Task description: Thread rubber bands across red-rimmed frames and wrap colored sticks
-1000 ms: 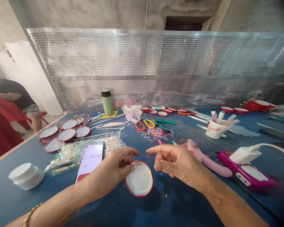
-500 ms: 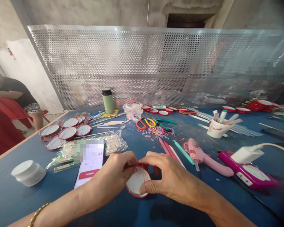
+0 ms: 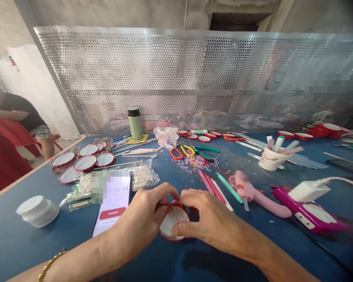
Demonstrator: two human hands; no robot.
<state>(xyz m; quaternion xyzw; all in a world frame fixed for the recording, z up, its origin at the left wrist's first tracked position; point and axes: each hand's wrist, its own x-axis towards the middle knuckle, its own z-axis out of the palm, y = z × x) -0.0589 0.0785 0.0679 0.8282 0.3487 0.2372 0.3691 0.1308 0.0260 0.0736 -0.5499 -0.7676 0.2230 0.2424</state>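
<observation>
A round white disc with a red rim (image 3: 170,224) lies low over the blue table (image 3: 194,258) between both hands. My left hand (image 3: 144,219) grips its left edge, fingers curled and pinching at the top rim. My right hand (image 3: 207,221) holds the right side, thumb on the disc face, forefinger pinching a thin red band (image 3: 177,226) that runs across the disc. A phone (image 3: 113,203) lies just left of my left hand.
Finished red-rimmed discs (image 3: 85,158) lie at the left, a stack of white discs (image 3: 37,209) nearer. A green flask (image 3: 134,123), scissors (image 3: 182,152), loose coloured bands (image 3: 195,162), a pink glue gun (image 3: 253,192), a white cup (image 3: 270,158) and a perforated metal screen (image 3: 194,78) stand behind. A person sits at far left.
My hands came together on the disc, my right hand bringing the red band onto it. The disc now sits lower and is more covered by my fingers.
</observation>
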